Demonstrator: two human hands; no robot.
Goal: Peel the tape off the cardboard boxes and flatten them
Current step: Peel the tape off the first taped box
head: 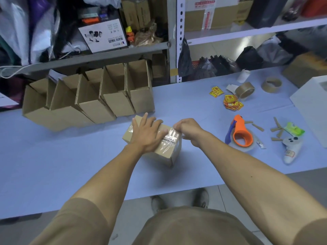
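A small sealed cardboard box [159, 145] sits near the middle of the blue bench [70, 165], its top covered in wrinkled clear tape [170, 138]. The left hand [148, 133] lies flat on the box top with its fingers spread and straight, pressing it down. The right hand [187, 129] is at the box's right top edge, its fingers curled and pinching the tape there.

Behind the box, along the back of the bench, a row of open cardboard boxes [92, 98] lies side by side, touching one another. To the right of the hands lies an orange tape dispenser [241, 133], with a white controller [292, 147] and a green packet [293, 129] farther right. Beyond them lie yellow and red stickers [231, 102] and two rolls of brown tape [245, 90], close to the metal shelf [175, 41].
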